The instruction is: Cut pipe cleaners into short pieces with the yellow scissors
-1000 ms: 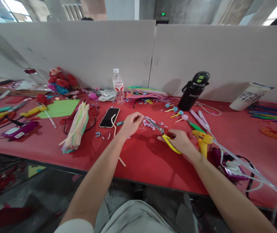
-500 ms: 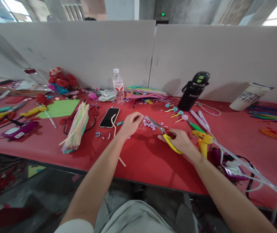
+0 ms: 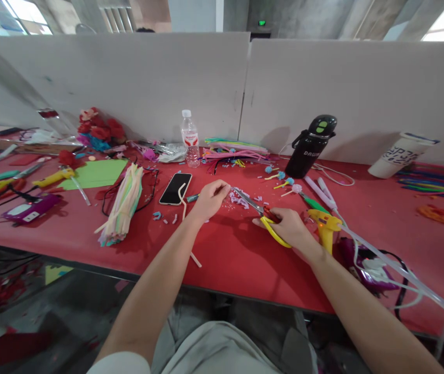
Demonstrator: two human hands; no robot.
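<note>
My right hand [image 3: 284, 223] is closed round the yellow and red handles of a pair of scissors [image 3: 251, 201]. The blades point up and left, with their tip close to the fingertips of my left hand [image 3: 212, 198]. Thumb and fingers of that left hand are pinched together; whatever is between them is too small to make out. Under the blades lies a scatter of short lilac pieces [image 3: 240, 200]. A cream pipe cleaner [image 3: 196, 259] passes beneath my left forearm, its other end resting on the black phone [image 3: 175, 189].
A bundle of pale pipe cleaners [image 3: 124, 205] lies at left, beside green paper [image 3: 95, 174]. Behind stand a water bottle [image 3: 190, 139] and a black flask [image 3: 309, 148]. At right are small flower-like pieces [image 3: 286, 182], a yellow glue gun [image 3: 325, 226] and a white cup [image 3: 395, 156].
</note>
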